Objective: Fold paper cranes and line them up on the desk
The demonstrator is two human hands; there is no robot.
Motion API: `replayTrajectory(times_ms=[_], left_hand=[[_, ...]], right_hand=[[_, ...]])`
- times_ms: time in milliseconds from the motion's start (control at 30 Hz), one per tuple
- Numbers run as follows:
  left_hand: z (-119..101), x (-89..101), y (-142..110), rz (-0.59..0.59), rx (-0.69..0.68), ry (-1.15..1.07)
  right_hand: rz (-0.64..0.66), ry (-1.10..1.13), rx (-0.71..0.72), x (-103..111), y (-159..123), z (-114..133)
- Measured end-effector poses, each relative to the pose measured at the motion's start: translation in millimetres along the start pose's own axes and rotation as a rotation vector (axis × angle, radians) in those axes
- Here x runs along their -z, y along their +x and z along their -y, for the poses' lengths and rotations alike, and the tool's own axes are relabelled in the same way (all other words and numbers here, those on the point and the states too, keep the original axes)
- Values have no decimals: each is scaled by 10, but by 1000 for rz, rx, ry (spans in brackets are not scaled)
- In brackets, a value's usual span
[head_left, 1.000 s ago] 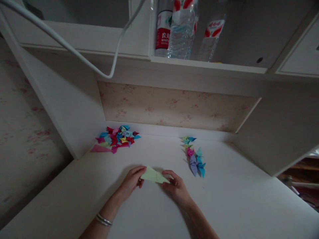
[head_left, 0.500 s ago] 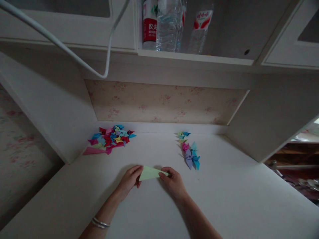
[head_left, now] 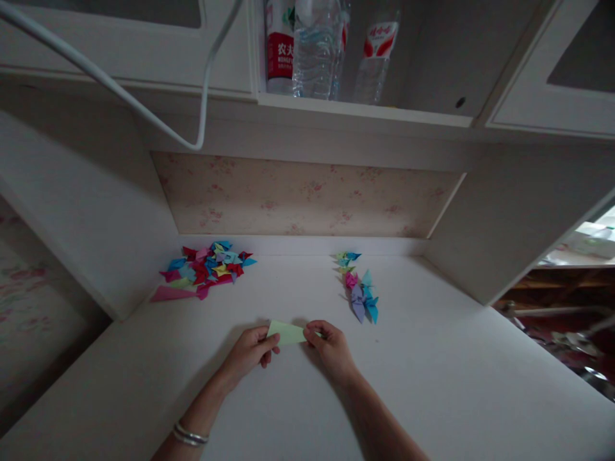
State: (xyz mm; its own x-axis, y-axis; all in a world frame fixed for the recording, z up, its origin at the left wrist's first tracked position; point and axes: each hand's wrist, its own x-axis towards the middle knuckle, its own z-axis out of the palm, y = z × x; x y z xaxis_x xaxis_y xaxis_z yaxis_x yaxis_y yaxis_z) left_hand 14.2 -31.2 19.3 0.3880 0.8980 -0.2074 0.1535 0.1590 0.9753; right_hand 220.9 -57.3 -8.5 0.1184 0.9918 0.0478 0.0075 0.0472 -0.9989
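Paper (head_left: pixel 288 333) sits pinched in right hand (head_left: pixel 334 352) and left hand (head_left: pixel 248 352), whose thumb now laps further over: steadier for folding, I'd judge!

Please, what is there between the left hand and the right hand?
In the head view, pale green paper: the left hand holds one end, the right hand the other.

Green paper (head_left: pixel 289 333): ends partly covered by the left hand (head_left: pixel 252 351) and right hand (head_left: pixel 332 349). Both forearms (head_left: pixel 379 416) cut off at the lower edge. Bottles (head_left: pixel 316 57) cropped at the upper edge. Clutter (head_left: pixel 567 339) at far right blurred, contents indeterminable
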Motion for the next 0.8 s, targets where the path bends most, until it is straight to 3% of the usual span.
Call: replayTrajectory(times_ms=[133,233,367,500,600,800], left_hand=[[-45,-17,-16,-34,33,-34],[-41,-19,-4,-47,27,-50],[-4,-9,26,-33,2,-48],[11,-8,33,-30,-18,-25],[19,-9,30,-31,-35,-7],[33,-16,25,-47,-42,23]], right_hand=[[-23,19,0,79,2,27],[-16,-66,-6,315,-22,60],[18,-250,-7,886,-75,66],[-86,-497,-37,1516,-99,60],[-109,-768,-48,1837,-93,102],[-111,-1174,-27,2037,-48,155]])
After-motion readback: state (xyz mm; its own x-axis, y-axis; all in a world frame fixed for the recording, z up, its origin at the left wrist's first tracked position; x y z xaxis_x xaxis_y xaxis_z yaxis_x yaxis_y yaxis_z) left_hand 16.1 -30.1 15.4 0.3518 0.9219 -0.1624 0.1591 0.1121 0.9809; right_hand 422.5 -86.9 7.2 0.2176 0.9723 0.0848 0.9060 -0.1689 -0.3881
